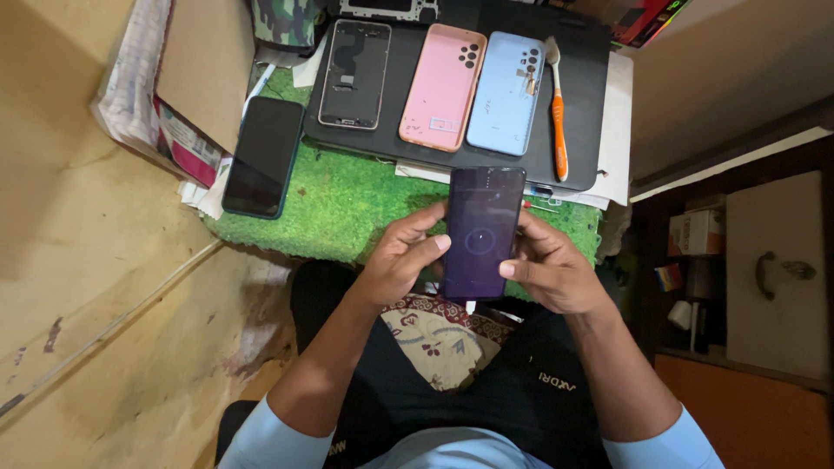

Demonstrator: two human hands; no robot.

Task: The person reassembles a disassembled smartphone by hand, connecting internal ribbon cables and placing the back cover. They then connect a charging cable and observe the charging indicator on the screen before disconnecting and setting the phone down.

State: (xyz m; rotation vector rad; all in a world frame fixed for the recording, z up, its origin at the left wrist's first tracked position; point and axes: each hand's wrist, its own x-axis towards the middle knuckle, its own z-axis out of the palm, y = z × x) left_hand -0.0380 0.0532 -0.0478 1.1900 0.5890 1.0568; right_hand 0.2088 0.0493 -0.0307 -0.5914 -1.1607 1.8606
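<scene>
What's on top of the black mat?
On the black mat lie a phone frame, pink back cover, blue back cover and orange toothbrush. What lies beneath them is hidden.

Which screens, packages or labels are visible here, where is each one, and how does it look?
Phone: held in left hand and right hand; dark purple screen, faint circle.
Second phone: on green mat, left side; black screen, off, teal edge.
Red box: top right corner; red and black.
Small carton: right shelf; white and orange.
Printed packet: left, under cardboard; pink and white.
</scene>
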